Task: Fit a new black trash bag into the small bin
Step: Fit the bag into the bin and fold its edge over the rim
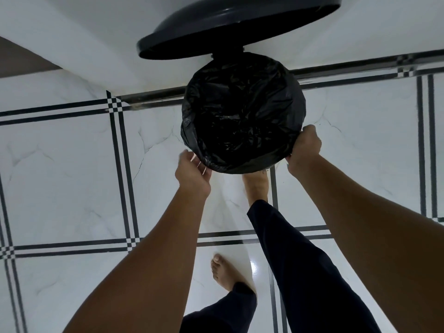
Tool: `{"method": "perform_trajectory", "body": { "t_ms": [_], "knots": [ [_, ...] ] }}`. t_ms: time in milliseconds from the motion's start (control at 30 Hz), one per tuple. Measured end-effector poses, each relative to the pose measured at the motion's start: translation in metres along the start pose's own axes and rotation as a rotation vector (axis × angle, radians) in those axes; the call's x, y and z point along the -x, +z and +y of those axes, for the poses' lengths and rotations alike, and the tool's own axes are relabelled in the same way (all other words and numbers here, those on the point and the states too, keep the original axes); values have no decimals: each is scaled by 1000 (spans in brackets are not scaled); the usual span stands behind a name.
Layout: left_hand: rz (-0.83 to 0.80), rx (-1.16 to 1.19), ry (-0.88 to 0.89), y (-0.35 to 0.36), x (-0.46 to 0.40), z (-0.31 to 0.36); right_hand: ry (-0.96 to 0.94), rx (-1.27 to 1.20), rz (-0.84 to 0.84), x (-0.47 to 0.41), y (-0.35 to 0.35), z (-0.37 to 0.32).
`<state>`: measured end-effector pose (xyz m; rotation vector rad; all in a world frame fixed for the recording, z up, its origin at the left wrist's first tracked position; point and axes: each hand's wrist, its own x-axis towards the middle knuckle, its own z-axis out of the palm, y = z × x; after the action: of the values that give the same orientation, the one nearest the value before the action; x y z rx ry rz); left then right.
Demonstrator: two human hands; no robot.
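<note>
Nearest, bottom of frame: two bare forearms reach up toward the centre, dark trouser legs between them. One bare foot (222, 272) stands flat on the floor at lower centre; the other foot (255, 186) is planted just under the bin's near edge, probably on a pedal to hold the lid up, though no pedal is visible. Left hand (192, 171) sits at the lower-left of the bin rim, fingers curled and pressed onto the folded-over bag edge. Right hand (304, 149) is at the lower-right of the rim, fingers closed over the bag edge, tips hidden behind the plastic. Likely reason for the two-sided grip: pulling the overhang down evenly so the bag doesn't slip in. Black trash bag (242, 111) is already inside the small bin, centre of frame, mouth open, film wrapped over the rim all round; bin body itself is hidden by it. Judging from that, fit is nearly done, only seating the near edge left. Beyond, upper centre: dark round lid (237, 22) tipped open at the hinge. Floor (60, 164) is glossy white marble-look tile with black double lines; white wall (72, 32) behind, dark strip at its base.
</note>
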<state>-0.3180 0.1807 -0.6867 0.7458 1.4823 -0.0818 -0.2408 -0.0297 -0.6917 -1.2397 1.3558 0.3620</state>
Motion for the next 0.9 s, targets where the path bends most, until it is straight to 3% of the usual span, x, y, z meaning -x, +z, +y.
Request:
{"method": "perform_trajectory", "body": {
  "t_ms": [167, 267, 333, 400, 467, 533, 633, 800, 900],
  "knots": [
    [-130, -23, 30, 11, -3, 12, 47, 81, -31, 1, 12, -8],
    [-157, -88, 18, 10, -9, 18, -53, 289, -65, -9, 15, -9],
    [-76, -205, 68, 9, -11, 23, -270, 523, 108, -7, 16, -15],
    [143, -334, 264, 10, -11, 25, -469, 244, 154, 3, 14, -23],
    [300, -399, 535, 15, -7, 29, -695, 227, 235, 9, 22, -22],
    [233, -458, 701, 26, -5, 30, -885, 393, 160, 20, 38, -25],
    [149, -614, 755, 47, -3, 31, -1052, 634, 5, 25, 57, -27],
    [227, -897, 735, 61, -10, 39, -934, 930, 54, 7, 77, -46],
    [275, -1059, 823, 62, -14, 41, -835, 1008, 65, -6, 83, -60]
  ]
}}
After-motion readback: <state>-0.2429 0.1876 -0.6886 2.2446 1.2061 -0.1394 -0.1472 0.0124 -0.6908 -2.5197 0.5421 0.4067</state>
